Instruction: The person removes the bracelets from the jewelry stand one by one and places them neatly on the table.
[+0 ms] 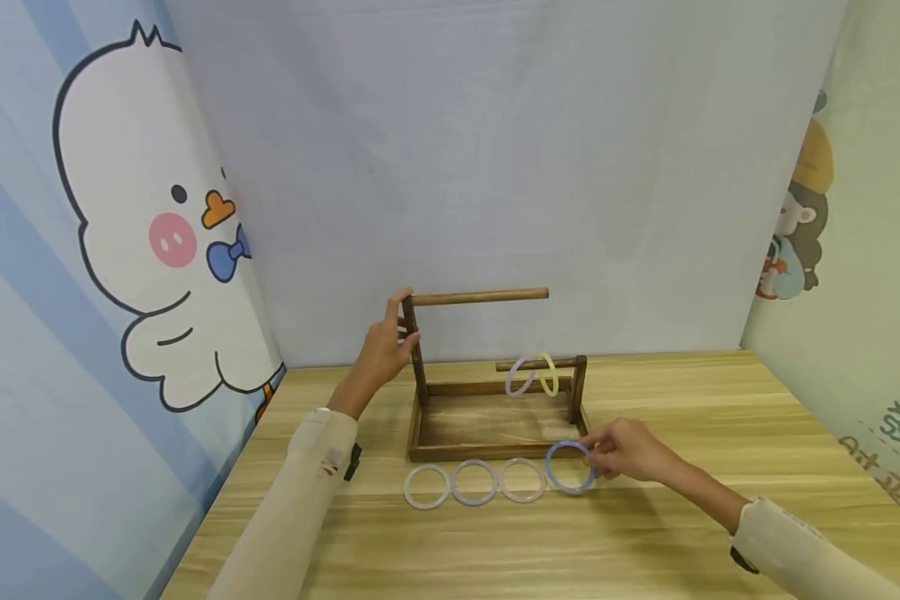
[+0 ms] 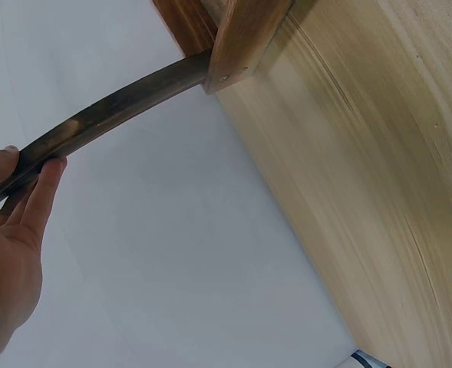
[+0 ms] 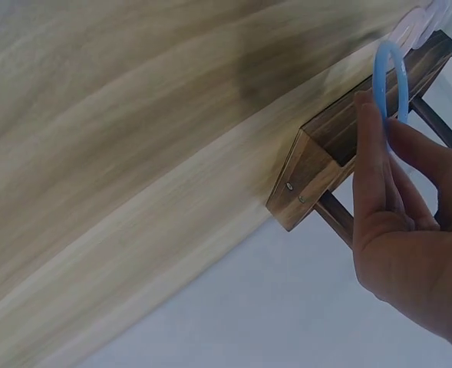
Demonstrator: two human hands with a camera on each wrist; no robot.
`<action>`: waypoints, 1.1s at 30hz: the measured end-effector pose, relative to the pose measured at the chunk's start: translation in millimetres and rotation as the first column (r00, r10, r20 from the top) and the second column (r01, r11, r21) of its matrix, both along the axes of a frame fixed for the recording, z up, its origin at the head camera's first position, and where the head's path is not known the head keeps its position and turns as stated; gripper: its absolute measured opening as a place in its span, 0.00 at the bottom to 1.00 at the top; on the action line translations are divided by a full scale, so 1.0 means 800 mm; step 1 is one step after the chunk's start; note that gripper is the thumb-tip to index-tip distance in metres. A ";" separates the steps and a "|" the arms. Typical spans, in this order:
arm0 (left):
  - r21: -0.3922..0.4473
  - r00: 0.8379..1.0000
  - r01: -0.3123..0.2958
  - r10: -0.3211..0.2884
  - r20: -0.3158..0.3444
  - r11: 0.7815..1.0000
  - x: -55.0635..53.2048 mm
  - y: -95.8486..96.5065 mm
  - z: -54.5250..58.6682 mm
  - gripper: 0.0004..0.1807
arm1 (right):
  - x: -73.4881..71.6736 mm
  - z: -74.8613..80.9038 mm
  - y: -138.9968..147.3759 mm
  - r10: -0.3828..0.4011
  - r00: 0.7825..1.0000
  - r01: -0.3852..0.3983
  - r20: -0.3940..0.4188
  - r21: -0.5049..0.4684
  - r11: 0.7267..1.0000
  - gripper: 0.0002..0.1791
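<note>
My left hand (image 1: 386, 350) grips the tall left post of a dark wooden rack (image 1: 412, 350) near its top. In the left wrist view the thumb and fingers (image 2: 45, 192) lie on either side of that post. With thumb and fingertips, my right hand (image 1: 630, 450) pinches the right edge of a blue bangle (image 1: 548, 475) at the rack's front right corner. The right wrist view shows the same blue bangle (image 3: 380, 77) almost edge-on between the fingertips. A lilac bangle (image 1: 508, 383) and a yellow bangle (image 1: 554, 379) hang on the rack's short lower bar (image 1: 566, 362).
Three pale bangles lie in a row before the rack: a white one (image 1: 406, 487), a pale lilac one (image 1: 453, 483) and a pinkish one (image 1: 522, 501). The rack's upper bar (image 1: 480, 297) extends rightward from the tall post. The wooden table (image 1: 495, 550) meets a pale curtain (image 1: 495, 167) behind.
</note>
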State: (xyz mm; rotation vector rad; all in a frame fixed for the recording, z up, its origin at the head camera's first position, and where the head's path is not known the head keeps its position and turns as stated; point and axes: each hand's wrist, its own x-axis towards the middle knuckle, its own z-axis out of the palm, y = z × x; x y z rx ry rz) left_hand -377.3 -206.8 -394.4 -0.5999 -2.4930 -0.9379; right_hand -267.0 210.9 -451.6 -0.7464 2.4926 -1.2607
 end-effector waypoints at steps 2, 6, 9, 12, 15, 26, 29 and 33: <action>0.002 1.000 0.002 -0.002 0.003 1.000 0.001 -0.001 -0.002 0.43 | 0.000 -0.004 0.001 0.002 1.000 -0.002 0.008 0.001 1.000 0.14; 0.006 1.000 0.007 -0.007 0.004 1.000 0.004 -0.001 -0.006 0.43 | 0.002 -0.012 0.003 0.005 1.000 -0.005 0.022 -0.006 1.000 0.15; 0.010 1.000 0.013 -0.013 0.003 1.000 0.005 -0.001 -0.009 0.43 | 0.004 -0.016 0.004 0.009 1.000 -0.009 0.028 -0.013 1.000 0.15; 0.014 1.000 0.010 -0.010 0.007 1.000 0.006 -0.002 -0.012 0.43 | 0.006 -0.020 0.004 0.013 0.999 -0.012 0.044 -0.029 1.000 0.16; 0.015 1.000 -0.002 0.002 0.018 1.000 0.008 -0.004 -0.015 0.43 | 0.007 -0.024 0.003 0.014 0.998 -0.013 0.053 -0.032 0.999 0.17; 0.012 1.000 0.003 -0.003 0.006 1.000 0.005 -0.003 -0.006 0.43 | 0.006 -0.030 -0.004 -0.075 0.997 0.075 0.006 -0.011 0.997 0.11; 0.009 1.000 0.001 -0.001 0.006 1.000 0.002 -0.002 -0.003 0.43 | 0.005 -0.030 -0.006 -0.114 0.993 0.114 -0.005 -0.013 0.993 0.11; 0.006 1.000 0.005 -0.005 -0.004 1.000 0.000 -0.001 -0.001 0.42 | 0.005 -0.031 -0.009 -0.160 0.987 0.160 -0.029 -0.020 0.987 0.09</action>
